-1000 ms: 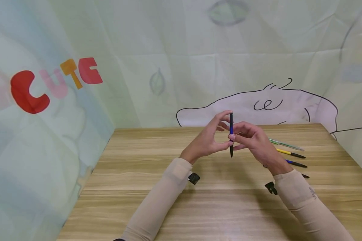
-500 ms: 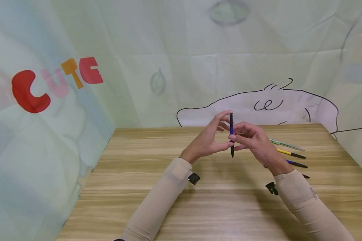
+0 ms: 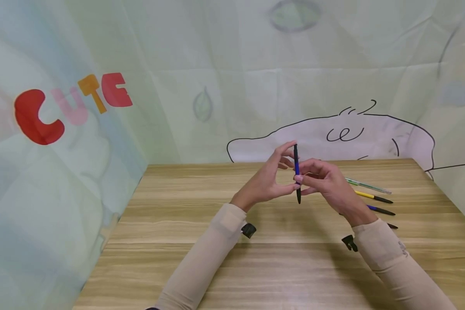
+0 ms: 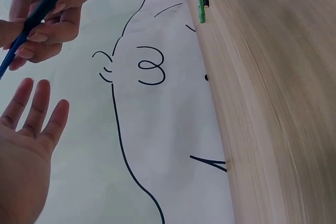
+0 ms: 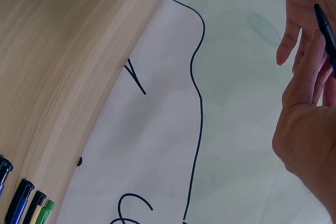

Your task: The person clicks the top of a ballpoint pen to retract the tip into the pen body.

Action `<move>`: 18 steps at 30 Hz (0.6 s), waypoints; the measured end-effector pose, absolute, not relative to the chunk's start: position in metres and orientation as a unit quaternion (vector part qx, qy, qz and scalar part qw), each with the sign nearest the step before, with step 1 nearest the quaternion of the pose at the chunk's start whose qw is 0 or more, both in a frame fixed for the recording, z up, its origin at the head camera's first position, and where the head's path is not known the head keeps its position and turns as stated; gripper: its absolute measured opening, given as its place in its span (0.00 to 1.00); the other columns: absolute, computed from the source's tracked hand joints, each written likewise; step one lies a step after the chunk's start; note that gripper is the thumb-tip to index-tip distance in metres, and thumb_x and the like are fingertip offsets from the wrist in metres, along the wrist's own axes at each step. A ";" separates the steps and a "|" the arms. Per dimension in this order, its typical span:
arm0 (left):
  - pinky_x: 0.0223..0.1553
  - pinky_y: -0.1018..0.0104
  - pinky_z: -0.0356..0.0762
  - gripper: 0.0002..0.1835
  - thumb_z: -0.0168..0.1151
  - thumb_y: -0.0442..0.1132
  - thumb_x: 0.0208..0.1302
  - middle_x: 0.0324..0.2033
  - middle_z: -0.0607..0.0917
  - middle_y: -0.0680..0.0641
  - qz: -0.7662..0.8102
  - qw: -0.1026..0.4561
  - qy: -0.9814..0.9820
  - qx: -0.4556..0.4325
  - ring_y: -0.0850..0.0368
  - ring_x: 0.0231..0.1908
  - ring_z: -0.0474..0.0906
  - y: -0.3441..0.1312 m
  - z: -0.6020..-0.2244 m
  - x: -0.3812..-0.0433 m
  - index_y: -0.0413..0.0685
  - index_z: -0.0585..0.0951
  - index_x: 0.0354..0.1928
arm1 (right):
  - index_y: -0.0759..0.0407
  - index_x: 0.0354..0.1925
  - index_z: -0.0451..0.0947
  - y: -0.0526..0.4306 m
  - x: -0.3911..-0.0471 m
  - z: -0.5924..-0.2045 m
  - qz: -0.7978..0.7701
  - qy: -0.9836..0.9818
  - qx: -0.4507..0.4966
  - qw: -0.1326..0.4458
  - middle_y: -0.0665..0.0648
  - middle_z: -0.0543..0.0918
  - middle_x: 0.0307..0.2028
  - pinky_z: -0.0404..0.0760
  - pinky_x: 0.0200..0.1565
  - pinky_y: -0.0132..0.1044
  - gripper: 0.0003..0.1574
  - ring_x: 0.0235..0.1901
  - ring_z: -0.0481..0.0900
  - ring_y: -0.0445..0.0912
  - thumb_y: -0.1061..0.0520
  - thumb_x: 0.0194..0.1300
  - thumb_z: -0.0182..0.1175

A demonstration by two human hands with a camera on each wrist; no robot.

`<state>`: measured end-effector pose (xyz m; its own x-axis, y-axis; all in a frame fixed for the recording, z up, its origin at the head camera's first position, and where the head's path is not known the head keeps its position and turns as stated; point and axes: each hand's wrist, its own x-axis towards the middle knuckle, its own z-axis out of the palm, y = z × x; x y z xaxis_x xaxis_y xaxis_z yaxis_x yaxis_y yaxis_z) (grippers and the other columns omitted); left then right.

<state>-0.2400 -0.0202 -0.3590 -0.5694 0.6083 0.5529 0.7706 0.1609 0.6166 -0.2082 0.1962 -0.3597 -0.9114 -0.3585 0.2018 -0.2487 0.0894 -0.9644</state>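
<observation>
In the head view, a slim black-and-blue pen stands nearly upright above the table, its top leaning slightly left. My right hand pinches it around the lower half of the barrel between thumb and fingers. My left hand forms a wide C on the other side, index fingertip at the pen's top end and thumb at the lower barrel. The left wrist view shows the left hand's other fingers spread straight, apart from the pen. Seen from the right wrist, the pen's lower tip overlaps the left palm.
Several pens lie side by side on the wooden table, partly hidden behind the right hand and wrist: a green clear one, a yellow-and-black one, a blue-and-black one and a dark tip. A printed cloth hangs behind the table.
The pen has tilted a little, its top moving slightly left together with my left index fingertip. Otherwise both hands keep nearly the same pose, and the pens on the table have not moved.
</observation>
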 end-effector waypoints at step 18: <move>0.65 0.58 0.75 0.51 0.75 0.36 0.59 0.62 0.72 0.46 -0.451 0.087 -0.770 -0.443 0.54 0.58 0.75 -0.042 -0.364 -0.239 0.56 0.54 0.78 | 0.59 0.52 0.79 0.208 -0.206 -0.361 -0.616 0.761 -0.194 0.062 0.59 0.84 0.45 0.89 0.45 0.49 0.17 0.46 0.86 0.50 0.53 0.70 0.65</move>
